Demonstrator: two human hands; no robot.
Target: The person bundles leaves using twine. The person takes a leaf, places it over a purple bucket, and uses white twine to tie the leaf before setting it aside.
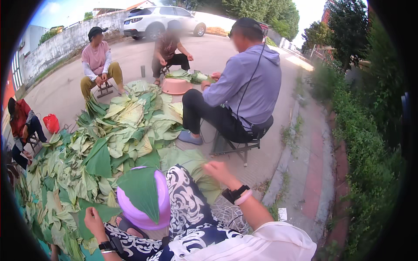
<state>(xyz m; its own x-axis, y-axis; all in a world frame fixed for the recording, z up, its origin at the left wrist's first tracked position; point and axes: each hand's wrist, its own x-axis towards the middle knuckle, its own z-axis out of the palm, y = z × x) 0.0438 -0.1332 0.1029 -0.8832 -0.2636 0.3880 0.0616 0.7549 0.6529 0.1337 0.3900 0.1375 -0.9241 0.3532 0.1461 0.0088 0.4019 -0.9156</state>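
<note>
My left hand (94,222) is at the lower left with fingers curled beside a dark green leaf (82,222); I cannot make out what they hold. My right hand (215,173) pinches a blurred, pale green leaf (196,178) right of my patterned trouser leg. Between my hands, a purple plastic basin (126,201), topped by a large triangular green leaf (141,189), sits by my sandalled foot. A big spread of green and pale leaves (87,165) covers the ground to the left and ahead. Tangled pale strands (230,217) lie beside my right leg.
A person in lilac (248,82) sits on a stool at right, near a pink basin (176,89) holding leaves. Three other people (96,65) sit ahead and left, near a red bag (51,125). A white car (178,21) stands behind; a kerb and hedge (357,165) run along the right.
</note>
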